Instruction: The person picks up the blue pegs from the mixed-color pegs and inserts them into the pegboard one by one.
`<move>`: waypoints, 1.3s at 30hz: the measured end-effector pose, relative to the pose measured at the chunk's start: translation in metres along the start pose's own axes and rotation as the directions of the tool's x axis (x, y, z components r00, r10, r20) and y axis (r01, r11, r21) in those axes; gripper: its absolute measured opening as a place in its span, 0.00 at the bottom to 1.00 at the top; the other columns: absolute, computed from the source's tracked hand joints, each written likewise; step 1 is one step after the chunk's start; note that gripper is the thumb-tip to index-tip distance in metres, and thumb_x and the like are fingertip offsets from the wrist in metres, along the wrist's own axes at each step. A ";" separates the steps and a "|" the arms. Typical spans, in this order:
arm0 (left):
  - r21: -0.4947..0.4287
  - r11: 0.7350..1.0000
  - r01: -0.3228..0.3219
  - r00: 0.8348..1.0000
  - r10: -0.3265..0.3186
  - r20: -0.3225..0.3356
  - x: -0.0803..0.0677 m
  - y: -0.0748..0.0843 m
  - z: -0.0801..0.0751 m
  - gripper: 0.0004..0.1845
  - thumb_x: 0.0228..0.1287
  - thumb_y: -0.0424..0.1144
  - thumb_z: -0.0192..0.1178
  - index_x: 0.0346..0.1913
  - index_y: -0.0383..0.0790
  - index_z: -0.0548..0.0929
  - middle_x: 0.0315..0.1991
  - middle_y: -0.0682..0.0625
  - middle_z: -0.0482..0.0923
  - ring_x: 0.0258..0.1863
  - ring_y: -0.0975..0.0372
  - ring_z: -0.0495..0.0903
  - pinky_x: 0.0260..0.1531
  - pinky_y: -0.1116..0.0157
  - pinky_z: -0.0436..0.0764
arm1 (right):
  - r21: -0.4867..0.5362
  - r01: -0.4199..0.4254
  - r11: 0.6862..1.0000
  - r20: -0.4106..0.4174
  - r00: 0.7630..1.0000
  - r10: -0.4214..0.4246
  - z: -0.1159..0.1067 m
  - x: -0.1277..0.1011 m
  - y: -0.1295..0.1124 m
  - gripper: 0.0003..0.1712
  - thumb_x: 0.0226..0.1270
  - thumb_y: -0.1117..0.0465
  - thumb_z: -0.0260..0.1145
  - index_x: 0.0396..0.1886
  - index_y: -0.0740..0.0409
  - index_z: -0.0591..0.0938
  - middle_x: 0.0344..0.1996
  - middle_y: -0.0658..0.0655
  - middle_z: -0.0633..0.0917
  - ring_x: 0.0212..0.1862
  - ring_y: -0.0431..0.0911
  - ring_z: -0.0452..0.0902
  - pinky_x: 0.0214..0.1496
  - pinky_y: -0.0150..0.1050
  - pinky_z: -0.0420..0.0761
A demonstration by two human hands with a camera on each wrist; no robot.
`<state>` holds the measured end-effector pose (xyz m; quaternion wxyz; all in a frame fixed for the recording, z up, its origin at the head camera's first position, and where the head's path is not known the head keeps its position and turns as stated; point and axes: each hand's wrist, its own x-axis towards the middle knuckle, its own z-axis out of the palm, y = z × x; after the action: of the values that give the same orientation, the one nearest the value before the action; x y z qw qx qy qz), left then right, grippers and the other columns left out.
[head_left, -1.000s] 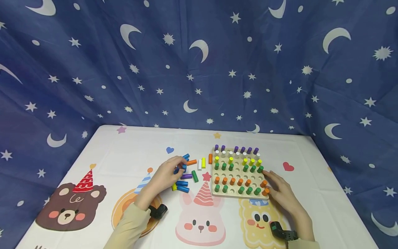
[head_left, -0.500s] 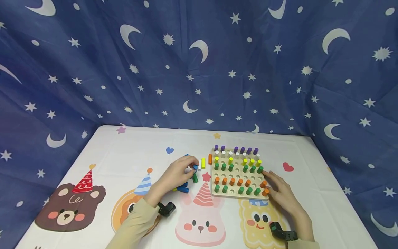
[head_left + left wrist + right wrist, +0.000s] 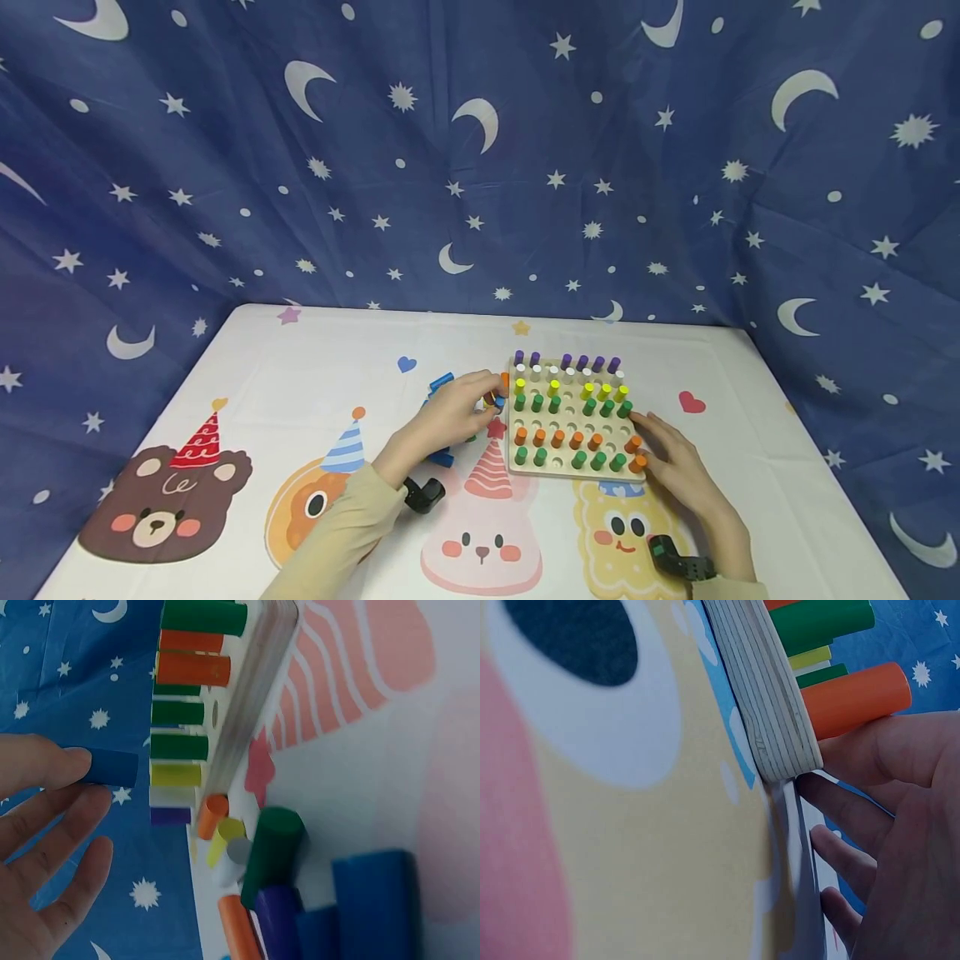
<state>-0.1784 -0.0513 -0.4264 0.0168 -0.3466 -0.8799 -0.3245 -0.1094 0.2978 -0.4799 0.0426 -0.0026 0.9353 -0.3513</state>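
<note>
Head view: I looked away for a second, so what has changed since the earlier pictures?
The left hand has moved right from the loose pegs toward the peg board, pinching a blue peg it picked up there. The right hand stayed against the board's near right corner; the board did not move.

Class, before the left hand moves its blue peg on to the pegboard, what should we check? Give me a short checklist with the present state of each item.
1. Left hand holds a blue peg between fingertips: ok.
2. Right hand rests against the pegboard at its near right corner, steadying it: ok.
3. Empty holes left on the board: ok, several show between the green and orange rows.
4. Peg upright over a hole: not ok, it is short of the board's left edge.
5. More loose pegs on the table: ok.
6. Which hole suits blue: cannot tell.
</note>
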 end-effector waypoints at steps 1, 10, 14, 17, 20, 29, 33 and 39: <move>0.003 1.000 -0.001 1.000 0.001 0.007 0.002 0.001 0.001 0.11 0.61 0.31 0.61 0.46 0.43 0.80 0.42 0.53 0.82 0.40 0.63 0.79 0.39 0.68 0.79 | -0.001 -0.001 1.000 0.000 1.000 0.001 0.000 0.000 0.000 0.33 0.65 0.63 0.59 0.70 0.54 0.66 0.72 0.71 0.58 0.72 0.70 0.49 0.65 0.75 0.50; 0.016 0.998 -0.054 0.997 0.053 0.049 0.015 0.011 0.006 0.11 0.62 0.32 0.61 0.46 0.43 0.80 0.42 0.52 0.82 0.41 0.65 0.79 0.42 0.67 0.79 | 0.000 0.011 1.000 -0.005 1.000 -0.011 0.000 0.000 0.004 0.33 0.65 0.63 0.58 0.71 0.53 0.65 0.72 0.70 0.58 0.72 0.71 0.49 0.64 0.76 0.51; 0.031 0.997 -0.077 0.995 0.075 0.069 0.021 0.015 0.009 0.11 0.62 0.33 0.61 0.47 0.43 0.80 0.42 0.53 0.82 0.41 0.66 0.79 0.43 0.66 0.80 | 0.004 0.005 1.000 -0.003 1.000 -0.005 -0.001 -0.001 0.004 0.33 0.65 0.63 0.58 0.71 0.53 0.65 0.73 0.70 0.58 0.72 0.70 0.49 0.64 0.75 0.51; 0.045 0.995 -0.084 0.993 0.079 0.092 0.027 0.017 0.010 0.11 0.62 0.33 0.61 0.47 0.43 0.80 0.43 0.53 0.82 0.41 0.65 0.80 0.43 0.66 0.80 | 0.006 -0.003 1.000 -0.002 1.000 0.003 -0.001 -0.002 0.003 0.33 0.65 0.62 0.58 0.71 0.53 0.66 0.73 0.70 0.58 0.72 0.70 0.49 0.64 0.75 0.51; 0.064 0.994 -0.091 0.990 0.083 0.118 0.033 0.020 0.011 0.11 0.63 0.34 0.61 0.48 0.43 0.80 0.44 0.52 0.82 0.42 0.63 0.81 0.42 0.66 0.80 | 0.005 -0.006 1.000 -0.001 1.000 0.006 -0.001 -0.002 0.003 0.33 0.65 0.62 0.58 0.71 0.53 0.66 0.73 0.70 0.58 0.72 0.70 0.49 0.64 0.75 0.51; 0.101 0.987 -0.129 0.979 0.110 0.173 0.055 0.030 0.014 0.10 0.64 0.38 0.62 0.48 0.46 0.79 0.45 0.55 0.81 0.42 0.66 0.78 0.42 0.68 0.78 | -0.001 0.013 1.000 -0.007 1.000 -0.013 -0.001 -0.001 0.003 0.33 0.65 0.62 0.58 0.71 0.53 0.65 0.72 0.70 0.58 0.72 0.71 0.50 0.64 0.75 0.51; 0.109 0.979 -0.172 0.970 0.149 0.194 0.063 0.034 0.018 0.10 0.63 0.39 0.62 0.47 0.47 0.79 0.46 0.56 0.80 0.42 0.65 0.79 0.41 0.69 0.78 | -0.001 0.010 1.000 -0.007 1.000 -0.010 -0.001 -0.001 0.003 0.33 0.66 0.62 0.58 0.71 0.53 0.65 0.72 0.70 0.58 0.72 0.70 0.50 0.64 0.75 0.51; 0.097 0.977 -0.191 0.964 0.168 0.208 0.072 0.040 0.023 0.10 0.63 0.39 0.63 0.47 0.48 0.80 0.44 0.57 0.80 0.40 0.62 0.81 0.38 0.72 0.77 | 0.000 0.011 1.000 -0.004 1.000 -0.011 -0.001 0.000 0.003 0.33 0.66 0.61 0.58 0.71 0.53 0.65 0.73 0.70 0.58 0.72 0.70 0.49 0.64 0.75 0.50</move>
<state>-0.2038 0.0276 -0.4040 -0.0219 -0.4540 -0.8595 -0.2336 -0.1090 0.3009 -0.4815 0.0387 -0.0068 0.9353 -0.3515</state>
